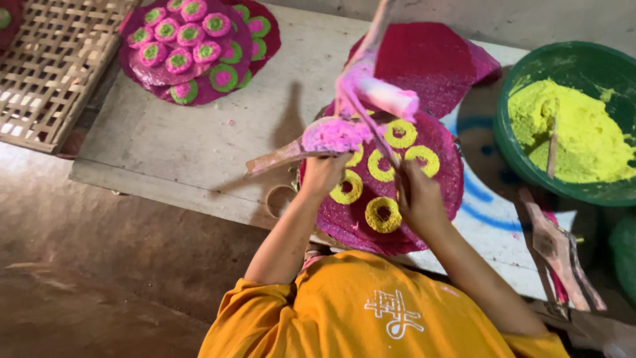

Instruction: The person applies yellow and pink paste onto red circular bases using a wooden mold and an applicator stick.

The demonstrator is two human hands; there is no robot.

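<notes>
Left hand (322,174) grips pink-caked paddle (311,142); right hand (417,199) clasps thin stick (371,122).

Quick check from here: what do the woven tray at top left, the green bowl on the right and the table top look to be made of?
Woven tray: split bamboo or cane by its look, pale flat strips crossed in an open lattice, matte. Green bowl: probably plastic, with a smooth, thin, evenly coloured wall dusted with yellow-green powder. Table top: seemingly wood board, grey-brown, unpainted here, worn and scuffed.
</notes>
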